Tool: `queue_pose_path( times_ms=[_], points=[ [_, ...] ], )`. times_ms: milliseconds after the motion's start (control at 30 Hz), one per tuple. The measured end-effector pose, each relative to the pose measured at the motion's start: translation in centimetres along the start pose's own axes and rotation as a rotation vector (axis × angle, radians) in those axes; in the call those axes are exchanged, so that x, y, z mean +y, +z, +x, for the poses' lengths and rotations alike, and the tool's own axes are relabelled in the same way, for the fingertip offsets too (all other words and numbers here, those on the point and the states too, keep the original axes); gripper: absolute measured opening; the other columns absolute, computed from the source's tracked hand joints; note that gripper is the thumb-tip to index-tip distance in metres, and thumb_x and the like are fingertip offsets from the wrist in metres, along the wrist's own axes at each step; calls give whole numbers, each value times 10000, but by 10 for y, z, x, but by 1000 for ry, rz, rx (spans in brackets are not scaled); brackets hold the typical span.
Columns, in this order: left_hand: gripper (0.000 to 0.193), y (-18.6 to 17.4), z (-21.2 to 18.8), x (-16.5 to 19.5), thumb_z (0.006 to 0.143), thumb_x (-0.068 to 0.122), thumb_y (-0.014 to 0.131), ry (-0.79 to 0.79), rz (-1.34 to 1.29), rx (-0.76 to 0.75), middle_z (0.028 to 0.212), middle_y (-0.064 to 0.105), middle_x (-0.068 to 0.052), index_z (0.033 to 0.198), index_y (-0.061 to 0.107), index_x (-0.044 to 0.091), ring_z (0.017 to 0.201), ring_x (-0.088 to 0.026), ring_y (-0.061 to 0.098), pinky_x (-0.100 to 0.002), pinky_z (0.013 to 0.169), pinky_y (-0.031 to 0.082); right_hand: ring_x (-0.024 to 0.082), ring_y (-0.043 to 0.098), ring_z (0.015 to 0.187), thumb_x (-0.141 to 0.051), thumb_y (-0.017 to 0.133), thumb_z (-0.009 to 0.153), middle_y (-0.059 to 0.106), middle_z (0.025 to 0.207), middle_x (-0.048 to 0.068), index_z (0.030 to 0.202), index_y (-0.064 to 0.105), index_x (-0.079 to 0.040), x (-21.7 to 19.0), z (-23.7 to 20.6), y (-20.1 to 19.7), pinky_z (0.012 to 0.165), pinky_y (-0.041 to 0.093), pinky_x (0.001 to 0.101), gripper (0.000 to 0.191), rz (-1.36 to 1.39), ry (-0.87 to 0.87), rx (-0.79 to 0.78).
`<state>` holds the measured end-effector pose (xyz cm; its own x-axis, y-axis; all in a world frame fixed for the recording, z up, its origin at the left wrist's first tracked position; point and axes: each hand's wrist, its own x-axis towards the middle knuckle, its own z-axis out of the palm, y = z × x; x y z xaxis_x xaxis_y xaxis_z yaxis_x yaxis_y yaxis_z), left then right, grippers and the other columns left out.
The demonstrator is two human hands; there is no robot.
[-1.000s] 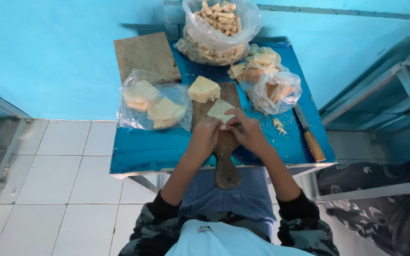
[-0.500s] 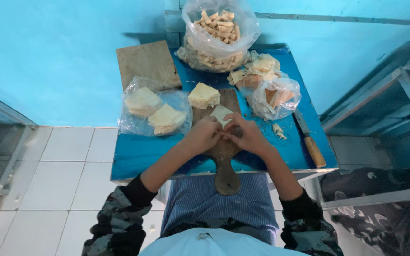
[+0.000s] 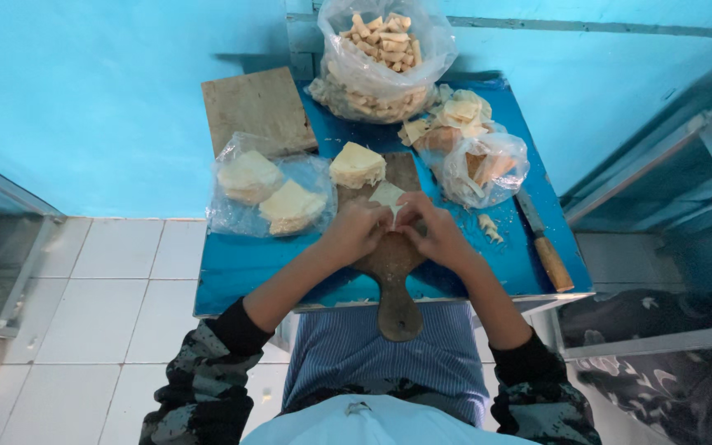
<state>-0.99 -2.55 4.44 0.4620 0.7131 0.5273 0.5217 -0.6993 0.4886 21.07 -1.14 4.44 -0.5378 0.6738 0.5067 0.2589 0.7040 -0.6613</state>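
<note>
My left hand (image 3: pixel 354 231) and my right hand (image 3: pixel 430 227) meet over a wooden paddle board (image 3: pixel 392 272) on a small blue table (image 3: pixel 241 264). Both pinch a thin pale sheet of dough (image 3: pixel 387 196) between the fingertips. A stack of the same pale sheets (image 3: pixel 357 166) lies at the far end of the board, just beyond my hands.
A clear bag with two stacks of sheets (image 3: pixel 267 196) lies left of the board. A square wooden board (image 3: pixel 257 107), a big bag of rolled pieces (image 3: pixel 381 58) and smaller bags (image 3: pixel 475 156) stand behind. A wooden-handled knife (image 3: pixel 545 247) and loose rolled pieces (image 3: pixel 488 228) lie at the right.
My hands stay together on the board, working the pale sheet. The view has tilted so that more of my arms shows.
</note>
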Motion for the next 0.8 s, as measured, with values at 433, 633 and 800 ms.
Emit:
queue_pose_path(
  times_ms=[433, 633, 800],
  points=[
    [49, 10, -2, -8, 806, 98, 737, 0, 177, 58, 965, 611, -97, 832, 695, 97, 968, -330, 596, -470, 804, 460, 333, 628, 1046, -80, 791, 820, 701, 1079, 99, 1199, 573, -79, -6, 0, 3, 921, 462, 442, 438, -382, -191, 75],
    [93, 5, -3, -3, 795, 144, 760, -25, 134, 85, 999, 611, -106, 838, 701, 87, 1000, -354, 587, -499, 800, 428, 307, 638, 1028, -47, 765, 857, 692, 1041, 56, 1246, 551, -67, -10, 2, 2, 911, 455, 449, 444, -411, -209, 62],
    [79, 6, -2, -5, 819, 135, 729, -7, 215, 77, 1043, 598, -95, 880, 697, 96, 1065, -337, 574, -480, 860, 434, 356, 589, 957, -29, 770, 803, 659, 1002, 113, 1235, 569, -83, -14, 1, 5, 855, 455, 431, 479, -441, -165, 81]
  ],
)
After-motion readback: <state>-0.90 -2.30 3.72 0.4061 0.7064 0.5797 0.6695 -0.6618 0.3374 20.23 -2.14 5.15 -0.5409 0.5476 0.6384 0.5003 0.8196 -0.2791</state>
